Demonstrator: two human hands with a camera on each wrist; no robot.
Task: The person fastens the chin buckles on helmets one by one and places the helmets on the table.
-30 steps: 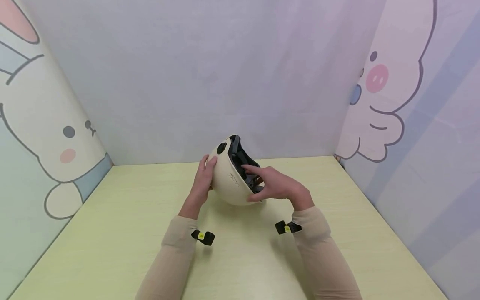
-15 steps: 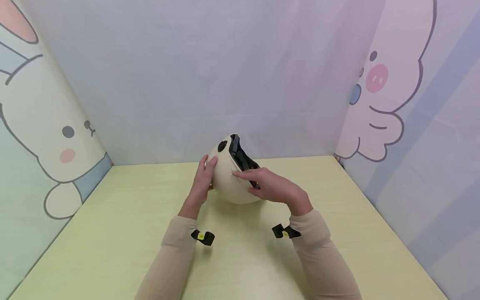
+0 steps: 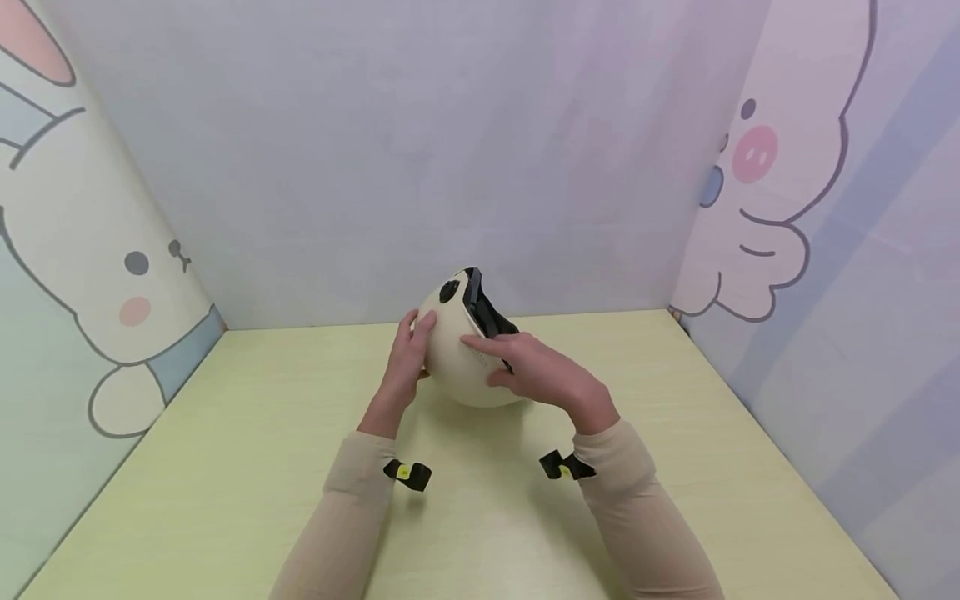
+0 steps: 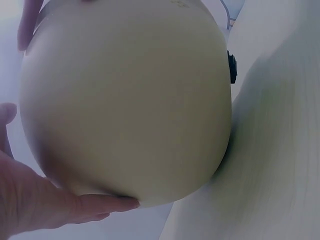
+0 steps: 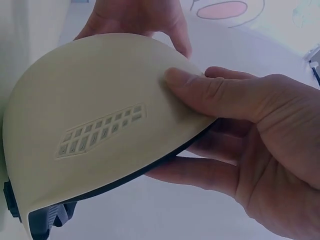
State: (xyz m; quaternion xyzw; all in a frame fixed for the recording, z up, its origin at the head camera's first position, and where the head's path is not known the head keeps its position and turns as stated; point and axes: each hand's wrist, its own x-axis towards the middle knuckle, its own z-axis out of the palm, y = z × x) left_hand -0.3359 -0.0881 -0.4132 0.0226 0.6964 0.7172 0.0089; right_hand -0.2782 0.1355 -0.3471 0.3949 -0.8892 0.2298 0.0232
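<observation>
A cream helmet (image 3: 465, 354) is tilted on its side near the middle of the table, its black-lined opening (image 3: 489, 315) facing up and right. A round black piece (image 3: 448, 291) sits on the shell near the upper rim. My left hand (image 3: 405, 362) holds the shell from the left, thumb on the near side. At the opposite side, my right hand (image 3: 543, 371) pinches the rim. In the right wrist view, its thumb (image 5: 210, 95) lies on the outer shell by a slotted vent (image 5: 102, 131), and the other fingers go under the edge. Most of the lining is hidden.
The pale wooden table (image 3: 225, 467) spreads around the helmet. A plain back wall (image 3: 375, 167) rises behind it, and side walls with cartoon animals (image 3: 112, 275) flank it. A black strap piece (image 3: 408, 473) sits at each wrist.
My right hand has moved from the helmet's opening to its near rim, the thumb now on the outer shell. The helmet has turned slightly, showing less lining. My left hand stays in place.
</observation>
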